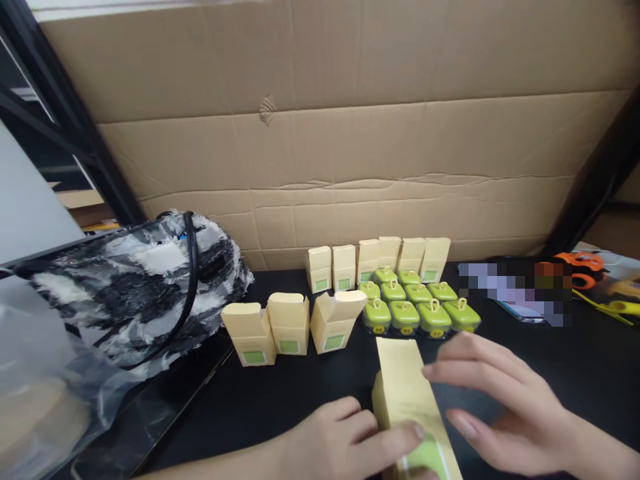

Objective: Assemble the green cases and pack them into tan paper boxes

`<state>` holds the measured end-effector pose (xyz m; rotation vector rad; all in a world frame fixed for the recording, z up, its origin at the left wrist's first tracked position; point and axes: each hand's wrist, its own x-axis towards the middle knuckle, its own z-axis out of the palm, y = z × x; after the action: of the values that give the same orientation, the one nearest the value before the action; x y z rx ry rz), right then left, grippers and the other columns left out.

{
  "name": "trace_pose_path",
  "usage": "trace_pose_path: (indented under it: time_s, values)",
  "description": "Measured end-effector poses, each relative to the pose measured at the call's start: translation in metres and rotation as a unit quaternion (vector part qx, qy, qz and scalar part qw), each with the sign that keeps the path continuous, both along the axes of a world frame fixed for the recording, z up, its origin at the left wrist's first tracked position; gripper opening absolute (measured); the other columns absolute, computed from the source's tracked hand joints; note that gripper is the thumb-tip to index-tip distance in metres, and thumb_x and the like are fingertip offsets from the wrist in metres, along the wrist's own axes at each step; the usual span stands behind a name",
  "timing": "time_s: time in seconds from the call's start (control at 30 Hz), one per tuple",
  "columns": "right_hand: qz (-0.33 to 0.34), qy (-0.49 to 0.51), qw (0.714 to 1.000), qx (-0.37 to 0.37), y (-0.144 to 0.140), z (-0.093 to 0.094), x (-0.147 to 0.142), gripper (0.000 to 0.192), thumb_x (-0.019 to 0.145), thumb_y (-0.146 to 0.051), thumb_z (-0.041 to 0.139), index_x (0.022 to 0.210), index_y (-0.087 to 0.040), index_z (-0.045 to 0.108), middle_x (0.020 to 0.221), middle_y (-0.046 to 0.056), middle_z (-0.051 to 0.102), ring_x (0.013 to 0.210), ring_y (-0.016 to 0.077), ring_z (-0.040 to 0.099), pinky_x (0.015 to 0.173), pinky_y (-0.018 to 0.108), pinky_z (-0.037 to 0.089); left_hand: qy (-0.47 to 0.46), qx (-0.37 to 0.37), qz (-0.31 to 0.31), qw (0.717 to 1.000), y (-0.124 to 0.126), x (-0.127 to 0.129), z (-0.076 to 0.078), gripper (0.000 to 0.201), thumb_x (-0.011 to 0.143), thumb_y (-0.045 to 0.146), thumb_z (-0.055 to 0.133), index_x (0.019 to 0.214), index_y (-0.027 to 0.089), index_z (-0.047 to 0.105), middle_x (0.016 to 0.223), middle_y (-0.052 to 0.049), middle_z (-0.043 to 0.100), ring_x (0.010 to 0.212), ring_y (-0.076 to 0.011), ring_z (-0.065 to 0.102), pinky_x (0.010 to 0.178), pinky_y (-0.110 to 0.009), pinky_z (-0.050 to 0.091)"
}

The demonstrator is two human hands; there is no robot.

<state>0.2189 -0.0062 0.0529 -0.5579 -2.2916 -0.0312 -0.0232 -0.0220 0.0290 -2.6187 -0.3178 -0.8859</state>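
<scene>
A pale yellow carton (407, 387) with a green label lies in front of me, its long top flap lifted away from me. My left hand (350, 437) grips the carton near the label, fingers curled over its side and front. Just right of the flap, my right hand (505, 400) is open, thumb and fingers apart, with a fingertip at the flap's edge; whether it touches I cannot tell. Behind the carton stand several green lidded containers (404, 313) with loop handles and round yellow stickers, grouped in rows.
Three open yellow cartons (289, 327) stand left of the containers, and several more cartons (344, 267) line up behind. A furry black-and-white bag (150, 280) and clear plastic (35, 393) are at left. Orange-handled scissors (583, 270) lie right. A cardboard sheet (350, 147) backs the black table.
</scene>
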Motion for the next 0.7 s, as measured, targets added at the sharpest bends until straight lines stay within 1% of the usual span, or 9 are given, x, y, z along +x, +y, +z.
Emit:
trace_pose_path:
  time_s: [0.1, 0.2, 0.27, 0.33, 0.4, 0.47, 0.53, 0.63, 0.7]
  values:
    - [0.032, -0.021, 0.999, 0.001, 0.007, 0.009, -0.004, 0.033, 0.080, -0.039, 0.066, 0.108, -0.025, 0.056, 0.079, 0.006, 0.064, 0.068, 0.0205, 0.062, 0.060, 0.032, 0.050, 0.001, 0.005, 0.004, 1.000, 0.004, 0.001, 0.000, 0.018, 0.094, 0.024, 0.050, 0.108, 0.024, 0.061, 0.105, 0.000, 0.073, 0.056, -0.0100, 0.060, 0.048, -0.023, 0.045]
    - [0.088, -0.123, 0.988, 0.000, 0.004, 0.010, -0.012, 0.029, 0.082, -0.041, 0.065, 0.102, -0.021, 0.058, 0.079, 0.004, 0.066, 0.066, 0.0165, 0.062, 0.059, 0.028, 0.047, -0.037, -0.022, 0.042, 0.998, 0.010, -0.001, -0.005, 0.029, 0.098, 0.037, 0.037, 0.106, 0.019, 0.058, 0.102, -0.011, 0.070, 0.064, -0.0152, 0.066, 0.052, -0.026, 0.052]
    - [0.097, -0.192, 0.976, 0.012, -0.001, 0.004, -0.017, 0.020, 0.086, -0.033, 0.063, 0.101, -0.020, 0.060, 0.085, 0.003, 0.070, 0.070, 0.0161, 0.064, 0.064, 0.029, 0.047, -0.056, -0.090, 0.064, 0.992, 0.015, -0.003, -0.011, 0.031, 0.096, 0.042, 0.037, 0.104, 0.019, 0.055, 0.108, -0.016, 0.065, 0.069, -0.0171, 0.069, 0.056, -0.026, 0.055]
    - [0.078, -0.222, 0.971, 0.040, -0.005, -0.007, -0.021, 0.014, 0.089, -0.029, 0.062, 0.101, -0.021, 0.061, 0.088, 0.001, 0.071, 0.072, 0.0169, 0.064, 0.069, 0.030, 0.046, -0.061, -0.190, 0.075, 0.977, 0.018, -0.007, -0.018, 0.018, 0.092, 0.034, 0.048, 0.103, 0.021, 0.052, 0.115, -0.016, 0.060, 0.075, -0.0173, 0.069, 0.059, -0.025, 0.056]
    - [0.053, -0.228, 0.971, 0.054, -0.008, -0.016, -0.022, 0.012, 0.091, -0.025, 0.060, 0.102, -0.021, 0.062, 0.089, 0.000, 0.071, 0.072, 0.0171, 0.063, 0.071, 0.030, 0.044, -0.062, -0.272, 0.071, 0.958, 0.020, -0.010, -0.024, 0.017, 0.086, 0.022, 0.054, 0.103, 0.022, 0.050, 0.120, -0.015, 0.054, 0.080, -0.0179, 0.069, 0.062, -0.025, 0.056]
    - [0.043, -0.231, 0.971, 0.047, -0.008, -0.019, -0.021, 0.013, 0.094, -0.021, 0.054, 0.104, -0.020, 0.062, 0.092, 0.001, 0.071, 0.072, 0.0162, 0.062, 0.073, 0.029, 0.044, -0.073, -0.324, 0.066, 0.941, 0.021, -0.012, -0.028, 0.020, 0.084, 0.017, 0.055, 0.102, 0.023, 0.049, 0.122, -0.015, 0.051, 0.083, -0.0180, 0.067, 0.066, -0.026, 0.056]
    - [0.051, -0.209, 0.975, 0.051, -0.008, -0.017, -0.020, 0.019, 0.098, -0.020, 0.044, 0.106, -0.018, 0.061, 0.094, 0.001, 0.071, 0.069, 0.0151, 0.060, 0.072, 0.029, 0.043, -0.090, -0.355, 0.065, 0.928, 0.021, -0.012, -0.030, 0.022, 0.082, 0.017, 0.056, 0.101, 0.024, 0.049, 0.123, -0.014, 0.049, 0.082, -0.0175, 0.066, 0.066, -0.027, 0.055]
    - [0.077, -0.171, 0.980, 0.064, -0.005, -0.010, -0.020, 0.035, 0.103, -0.020, 0.025, 0.107, -0.017, 0.060, 0.088, 0.001, 0.071, 0.065, 0.0147, 0.057, 0.067, 0.029, 0.042, -0.127, -0.379, 0.042, 0.916, 0.021, -0.009, -0.029, 0.025, 0.079, 0.016, 0.056, 0.100, 0.024, 0.049, 0.124, -0.012, 0.048, 0.080, -0.0163, 0.064, 0.063, -0.025, 0.053]
    - [0.080, -0.163, 0.981, 0.069, -0.004, -0.008, -0.020, 0.038, 0.103, -0.020, 0.022, 0.109, -0.018, 0.060, 0.085, 0.001, 0.070, 0.062, 0.0151, 0.056, 0.063, 0.030, 0.041, -0.145, -0.392, 0.024, 0.908, 0.020, -0.007, -0.024, 0.026, 0.076, 0.014, 0.055, 0.100, 0.024, 0.050, 0.124, -0.012, 0.048, 0.081, -0.0163, 0.064, 0.060, -0.023, 0.050]
